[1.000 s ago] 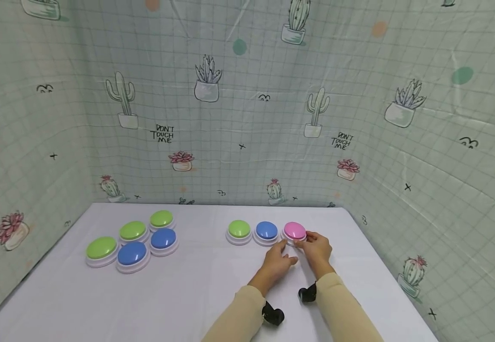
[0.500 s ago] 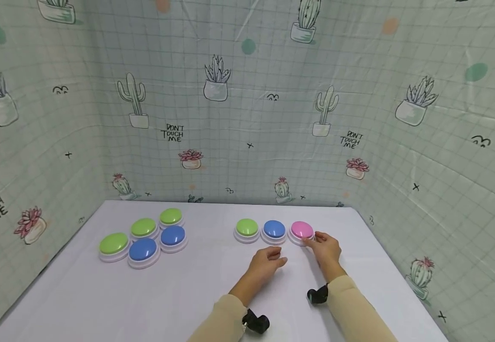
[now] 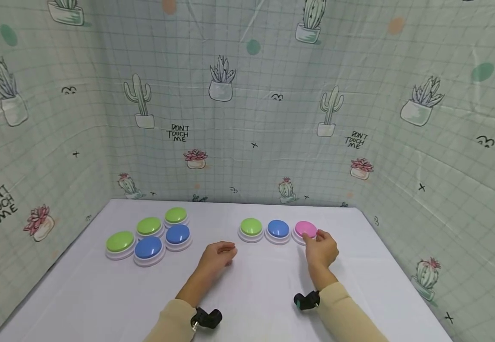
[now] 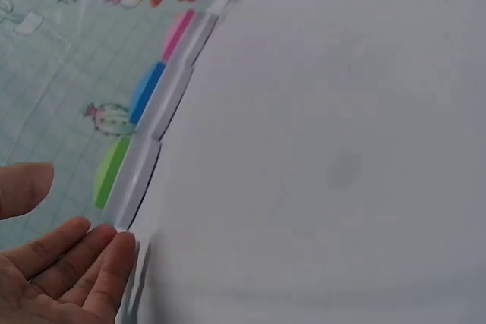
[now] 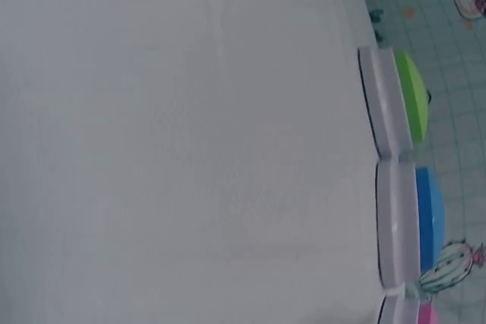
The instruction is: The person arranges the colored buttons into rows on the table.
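A row of three push buttons lies right of centre on the tabletop, the right hand beside its rightmost button. Well left sits a cluster of five, three behind two. Between both groups, nearer the front, is the left hand.

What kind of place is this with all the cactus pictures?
Maybe a small booth for filming: there's a cactus sheet around a white table, colourful buttons on top, and two small black wrist cameras.
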The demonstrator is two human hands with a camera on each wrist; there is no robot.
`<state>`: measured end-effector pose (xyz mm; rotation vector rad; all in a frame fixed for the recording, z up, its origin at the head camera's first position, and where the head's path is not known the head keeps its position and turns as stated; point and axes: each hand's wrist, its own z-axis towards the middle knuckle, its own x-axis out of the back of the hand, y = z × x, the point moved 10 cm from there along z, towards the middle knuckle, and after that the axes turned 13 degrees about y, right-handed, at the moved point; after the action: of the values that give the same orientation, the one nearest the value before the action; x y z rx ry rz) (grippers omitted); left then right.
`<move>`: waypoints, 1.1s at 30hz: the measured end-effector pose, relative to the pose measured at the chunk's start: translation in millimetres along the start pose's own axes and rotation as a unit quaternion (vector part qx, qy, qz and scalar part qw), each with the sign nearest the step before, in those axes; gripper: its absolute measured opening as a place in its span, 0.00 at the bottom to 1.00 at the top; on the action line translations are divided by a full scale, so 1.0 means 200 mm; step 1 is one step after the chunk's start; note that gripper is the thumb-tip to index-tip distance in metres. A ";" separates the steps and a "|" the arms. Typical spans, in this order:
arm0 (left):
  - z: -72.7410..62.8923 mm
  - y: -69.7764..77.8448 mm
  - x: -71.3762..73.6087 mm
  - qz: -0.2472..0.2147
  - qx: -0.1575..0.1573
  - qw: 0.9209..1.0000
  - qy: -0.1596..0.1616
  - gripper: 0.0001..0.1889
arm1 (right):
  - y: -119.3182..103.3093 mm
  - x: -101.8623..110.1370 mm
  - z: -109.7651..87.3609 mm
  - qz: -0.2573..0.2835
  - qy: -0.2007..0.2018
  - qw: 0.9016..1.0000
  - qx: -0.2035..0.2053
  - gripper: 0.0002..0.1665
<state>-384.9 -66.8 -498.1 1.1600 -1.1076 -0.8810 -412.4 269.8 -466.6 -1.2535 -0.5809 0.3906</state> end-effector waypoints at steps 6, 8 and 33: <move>0.02 0.03 0.36 0.021 -0.057 0.995 0.075 0.20 | -0.16 -0.19 -0.21 0.072 -0.057 0.995 0.026 0.27; 0.03 0.03 0.48 0.028 -0.062 0.993 0.099 0.22 | -0.20 -0.27 -0.31 0.074 -0.084 0.993 0.029 0.27; 0.16 -0.13 1.15 0.153 -0.055 0.968 0.190 0.35 | -0.38 -0.97 -1.37 -0.002 -0.369 0.924 0.098 0.46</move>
<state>-358.4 -298.3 -476.1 0.9816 -0.8777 -0.4484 -402.9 -74.3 -485.2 -0.8858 -1.1514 0.9107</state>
